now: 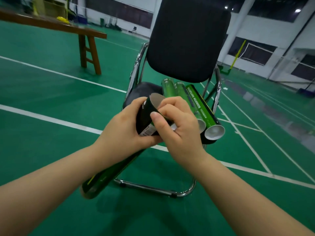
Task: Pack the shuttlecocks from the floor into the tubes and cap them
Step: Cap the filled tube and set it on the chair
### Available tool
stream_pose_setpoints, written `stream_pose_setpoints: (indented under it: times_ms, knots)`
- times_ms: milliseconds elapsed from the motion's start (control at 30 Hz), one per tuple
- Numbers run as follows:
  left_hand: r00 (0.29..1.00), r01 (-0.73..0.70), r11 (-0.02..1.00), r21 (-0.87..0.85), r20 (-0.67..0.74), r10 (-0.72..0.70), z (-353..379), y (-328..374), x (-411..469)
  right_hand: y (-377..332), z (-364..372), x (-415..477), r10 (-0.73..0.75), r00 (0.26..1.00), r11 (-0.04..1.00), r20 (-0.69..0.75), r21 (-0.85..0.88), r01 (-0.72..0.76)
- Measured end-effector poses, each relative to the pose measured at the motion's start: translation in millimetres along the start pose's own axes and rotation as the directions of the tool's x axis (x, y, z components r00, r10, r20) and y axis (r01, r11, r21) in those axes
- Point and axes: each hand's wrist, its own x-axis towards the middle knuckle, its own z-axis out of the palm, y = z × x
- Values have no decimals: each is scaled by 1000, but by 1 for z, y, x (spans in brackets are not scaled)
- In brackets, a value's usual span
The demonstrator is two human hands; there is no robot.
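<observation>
A long tube [145,116], black at the top and green lower down, slants from the lower left up toward the chair. Its open mouth faces up and away from me. My left hand [122,128] wraps around the tube just below the mouth. My right hand [180,128] pinches the rim, thumb on the outer wall and fingers curled over the opening. A small white bit shows under the right fingers; I cannot tell what it is. Three green tubes [198,103] lie side by side on the chair seat, two with open white ends toward me. No shuttlecock shows on the floor.
A black padded chair [187,40] with a chrome frame stands right in front of me on the green court floor. A wooden bench [88,48] stands at the back left. White court lines cross the floor. A yellow net post stands at the far right.
</observation>
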Motion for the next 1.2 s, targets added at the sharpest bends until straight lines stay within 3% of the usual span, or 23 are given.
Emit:
stream_pose_setpoints:
  times_ms: [267, 400, 467, 533, 700, 867, 933, 1033, 1200]
  knots:
    - [987, 144, 988, -46, -71, -147, 21, -49, 36, 46, 40, 40, 89, 996, 996, 30, 16, -90]
    - [973, 195, 980, -35, -118, -198, 31, -84, 46, 77, 55, 74, 296, 955, 948, 6, 118, -295]
    - [960, 237, 971, -38, -143, -240, 36, -100, 49, 97, 63, 94, 391, 920, 919, -2, 64, -390]
    - [949, 268, 963, -35, -163, -270, 42, -111, 51, 122, 75, 110, 441, 895, 896, 62, -95, -434]
    - [927, 327, 945, -24, -187, -326, 54, -133, 53, 173, 111, 125, 594, 754, 716, 280, -611, -337]
    - [920, 343, 939, -25, -193, -341, 60, -140, 53, 175, 121, 123, 718, 603, 600, 349, -749, -281]
    - [920, 344, 938, -28, -191, -343, 61, -140, 53, 171, 121, 119, 729, 555, 572, 401, -802, -173]
    - [920, 346, 938, -25, -187, -344, 61, -139, 51, 169, 119, 116, 711, 552, 550, 435, -833, -52]
    - [921, 357, 934, -24, -156, -356, 65, -135, 41, 164, 112, 102, 706, 598, 532, 378, -841, -96]
